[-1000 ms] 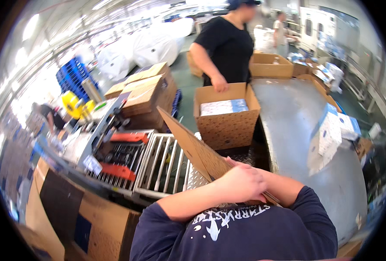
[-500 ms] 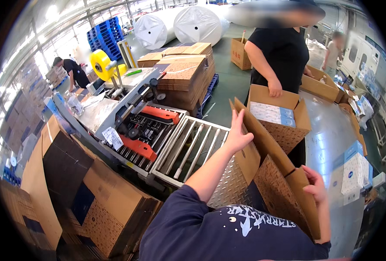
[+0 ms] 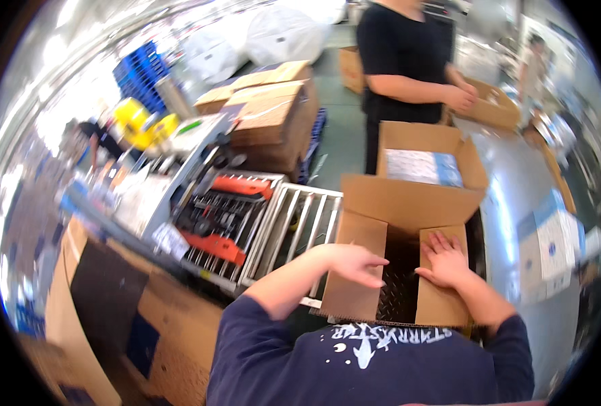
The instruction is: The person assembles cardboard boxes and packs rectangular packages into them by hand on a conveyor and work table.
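A brown cardboard box stands opened out in front of me. Its far flap points up and away, and its two side flaps fold inward. Between them I see down to a dark, tread-patterned metal surface. My left hand is over the left flap, fingers stretched out toward the gap. Flat on the right flap lies my right hand, fingers spread. Just beyond is a second open carton with white-and-blue packs inside.
Left of the box is a roller conveyor with a tape machine. Stacked flat cartons fill the lower left. A co-worker stands beyond the second carton. A metal table with white-and-blue packs runs along the right.
The folded carton has been opened into a box and set down before me, side flaps now inward. Both hands have moved onto the flaps. The co-worker's hand has left the second carton.
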